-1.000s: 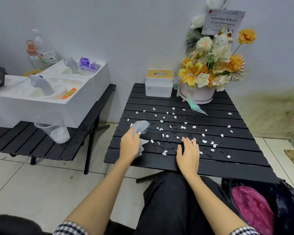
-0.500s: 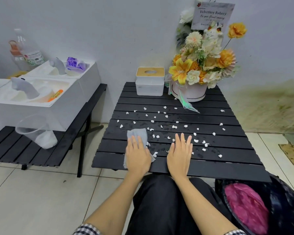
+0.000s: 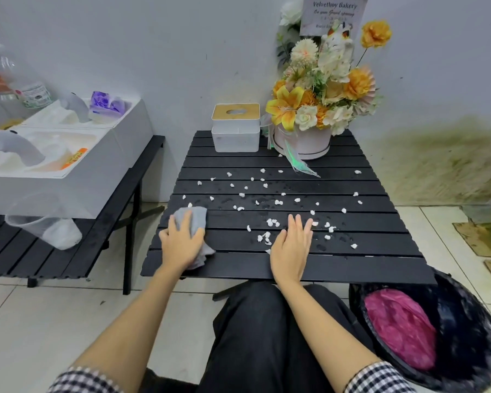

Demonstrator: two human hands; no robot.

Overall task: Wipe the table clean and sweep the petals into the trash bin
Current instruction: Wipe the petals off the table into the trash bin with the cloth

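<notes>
A black slatted table (image 3: 352, 259) stands in front of me, strewn with several small white petals (image 3: 272, 222) and dotted with wet marks. My left hand (image 3: 180, 242) presses flat on a grey cloth (image 3: 194, 219) at the table's near left corner. My right hand (image 3: 291, 245) lies flat and open on the near middle of the table, fingers together, with a small heap of petals just left of it. A black trash bin (image 3: 465, 330) with a pink bag inside sits on the floor at the lower right, beside the table's near right corner.
At the table's back stand a white tissue box (image 3: 236, 129) with a wooden lid and a flower arrangement (image 3: 321, 92) in a white pot. A low black bench (image 3: 40, 251) on the left carries white foam boxes (image 3: 97, 165), bottles and a tipped plastic cup.
My left hand with the cloth has slid leftward and nearer, to the table's near left corner. My right hand has stayed flat on the table. The camera has shifted slightly.
</notes>
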